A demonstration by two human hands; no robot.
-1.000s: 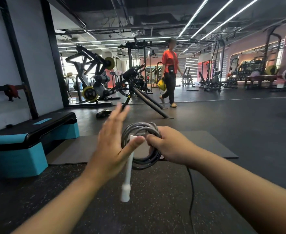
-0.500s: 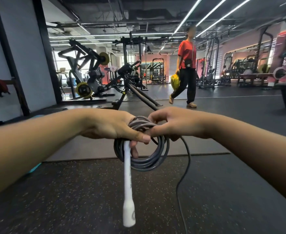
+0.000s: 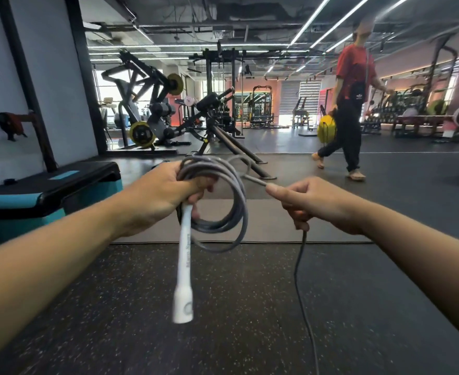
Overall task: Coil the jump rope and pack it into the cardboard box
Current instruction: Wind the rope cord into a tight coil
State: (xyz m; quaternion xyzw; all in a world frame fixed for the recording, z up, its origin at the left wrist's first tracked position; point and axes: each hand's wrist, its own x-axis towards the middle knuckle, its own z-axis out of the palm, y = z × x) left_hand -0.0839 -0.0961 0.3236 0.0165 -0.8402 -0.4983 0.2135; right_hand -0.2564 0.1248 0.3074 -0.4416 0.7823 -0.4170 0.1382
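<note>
Left hand (image 3: 163,197) grips the coil (image 3: 223,201) and white handle (image 3: 184,266); right hand (image 3: 308,203) pinches the loose rope (image 3: 300,269). Best lay each loop evenly, keeping tension. No box visible.

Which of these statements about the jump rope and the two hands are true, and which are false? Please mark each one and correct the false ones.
1. The left hand holds the coiled rope together with the white handle. True.
2. The white handle points upward. False: it hangs down from the left hand.
3. The right hand pinches a strand of the rope. True.
4. All of the rope is already coiled. False: a loose end trails down below the right hand.
5. The cardboard box stands on the blue step platform. False: no box is in view.
</note>
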